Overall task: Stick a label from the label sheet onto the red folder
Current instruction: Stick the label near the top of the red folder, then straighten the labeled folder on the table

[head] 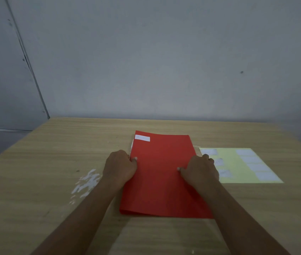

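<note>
The red folder [161, 173] lies flat in the middle of the wooden table [54, 162]. A white label [142, 138] is stuck near its far left corner. My left hand [119, 167] grips the folder's left edge, thumb on top. On the folder's right edge my right hand [199, 172] holds it the same way. The pale yellow label sheet [238, 168] lies just right of the folder, with several white labels on it; my right hand hides part of its left side.
White scuffed patches [86, 182] mark the tabletop left of my left hand. A grey wall [164, 61] stands right behind the table's far edge. The table's left edge runs diagonally at the far left.
</note>
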### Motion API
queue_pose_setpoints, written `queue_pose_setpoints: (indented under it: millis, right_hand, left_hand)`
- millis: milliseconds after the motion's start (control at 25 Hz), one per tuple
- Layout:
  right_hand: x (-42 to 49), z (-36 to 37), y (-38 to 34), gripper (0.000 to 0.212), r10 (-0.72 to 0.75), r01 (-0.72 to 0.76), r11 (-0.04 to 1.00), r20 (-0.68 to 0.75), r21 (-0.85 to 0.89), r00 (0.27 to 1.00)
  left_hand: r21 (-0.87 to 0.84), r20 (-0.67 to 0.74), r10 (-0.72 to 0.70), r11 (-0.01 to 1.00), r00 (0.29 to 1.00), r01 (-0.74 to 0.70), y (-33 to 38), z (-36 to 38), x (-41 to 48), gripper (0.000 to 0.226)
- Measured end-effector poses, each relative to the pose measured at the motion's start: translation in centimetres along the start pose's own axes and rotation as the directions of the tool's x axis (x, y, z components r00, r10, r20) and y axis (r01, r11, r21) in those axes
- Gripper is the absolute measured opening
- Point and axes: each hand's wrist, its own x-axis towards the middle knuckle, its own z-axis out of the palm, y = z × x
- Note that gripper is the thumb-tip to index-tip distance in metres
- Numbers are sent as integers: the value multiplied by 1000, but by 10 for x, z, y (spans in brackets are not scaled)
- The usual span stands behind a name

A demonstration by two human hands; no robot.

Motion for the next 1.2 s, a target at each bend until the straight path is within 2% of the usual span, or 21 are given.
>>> queue_pose_setpoints:
  millis: [320, 560, 840, 1000, 1200]
  right_hand:
    - [-4, 5, 5, 67, 126, -127, 989, 19, 75, 992]
    - [10, 9, 16, 59, 170, -173, 967, 32, 187, 985]
    - [20, 18, 12, 20, 157, -136, 920, -26, 368, 987]
    - [19, 27, -7, 14, 93, -51, 919, -89, 391, 992]
    - [24, 43, -45, 29, 3, 35, 915, -96, 401, 995]
  left_hand:
    - [35, 11, -38, 999, 999, 37, 2, -3, -37, 35]
    - [39, -27, -9, 999, 1000, 10, 0, 4, -40, 34]
    - [30, -63, -44, 998, 997, 46, -11, 0, -36, 32]
    - [84, -93, -39, 995, 995, 46, -28, -6, -28, 34]
    - [128, -122, -61, 989, 991, 77, -60, -20, -7, 34]
